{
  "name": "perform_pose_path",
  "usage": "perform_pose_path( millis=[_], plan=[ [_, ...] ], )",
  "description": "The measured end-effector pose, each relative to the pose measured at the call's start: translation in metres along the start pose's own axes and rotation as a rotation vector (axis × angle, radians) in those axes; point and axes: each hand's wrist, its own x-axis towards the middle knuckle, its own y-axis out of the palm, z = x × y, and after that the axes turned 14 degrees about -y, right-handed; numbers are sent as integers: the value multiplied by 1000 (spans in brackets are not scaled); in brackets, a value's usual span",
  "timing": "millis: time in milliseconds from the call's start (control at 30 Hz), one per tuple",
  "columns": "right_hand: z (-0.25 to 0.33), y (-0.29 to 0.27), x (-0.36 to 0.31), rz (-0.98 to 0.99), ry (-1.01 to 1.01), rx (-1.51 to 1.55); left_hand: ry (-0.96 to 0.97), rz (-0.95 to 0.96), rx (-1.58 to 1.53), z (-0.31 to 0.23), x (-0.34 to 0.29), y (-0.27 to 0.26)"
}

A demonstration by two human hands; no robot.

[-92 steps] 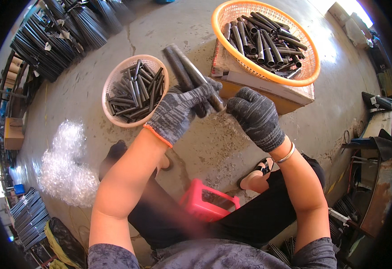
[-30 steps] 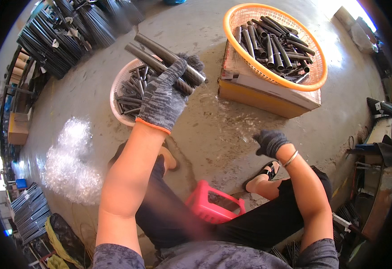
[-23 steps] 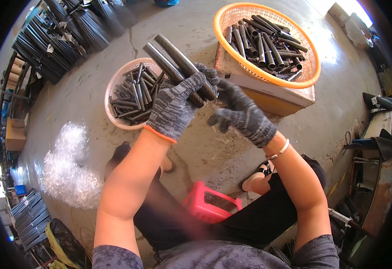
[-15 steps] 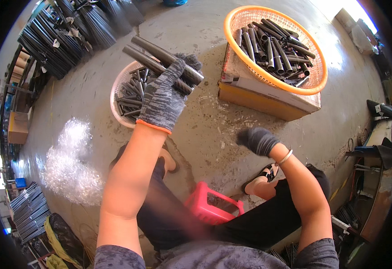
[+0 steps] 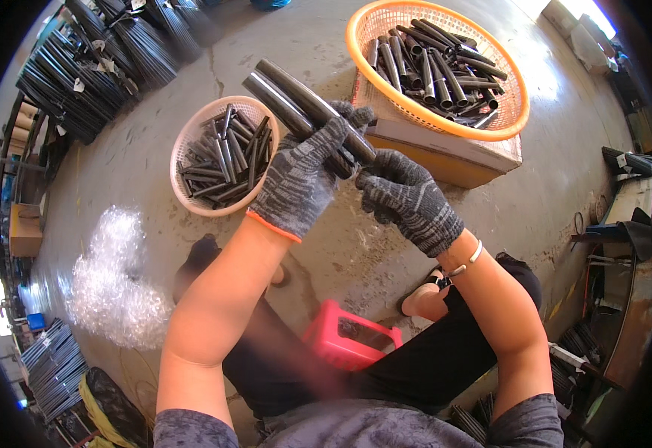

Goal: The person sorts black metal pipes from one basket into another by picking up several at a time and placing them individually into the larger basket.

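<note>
The left hand (image 5: 301, 170) is clamped around two dark tubes (image 5: 296, 94), held between the pink basket (image 5: 179, 145) at left and the orange-rimmed basket (image 5: 521, 123) at far right, while the right hand (image 5: 413, 201), fingers curled, is at the tubes' near ends, its grip indeterminable.

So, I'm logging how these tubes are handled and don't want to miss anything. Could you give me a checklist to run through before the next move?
1. Left grip closed around two dark tubes: ok.
2. Right grip in firm contact with the tubes: cannot tell; it is at their near ends, fingers curled.
3. Grey gloves on both hands: ok.
4. Orange-rimmed basket resting on the carton: ok.
5. Pale basket standing on the floor: ok.
6. Floor below the hands free of litter: not ok, small bits are scattered there.
</note>
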Motion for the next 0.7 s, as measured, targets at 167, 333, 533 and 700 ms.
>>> perform_pose_path(
  millis=[167,333,533,700],
  plan=[
    [4,1,2,-5,-44,-201,-63,15,11,10,6,3],
    [-1,-6,-5,4,-106,-269,-77,-5,42,15,7,6],
    [4,-9,-8,35,-302,-364,-99,-4,23,5,11,2],
    [-1,-5,-5,116,-632,-804,-61,-30,-22,8,9,3]
  ],
)
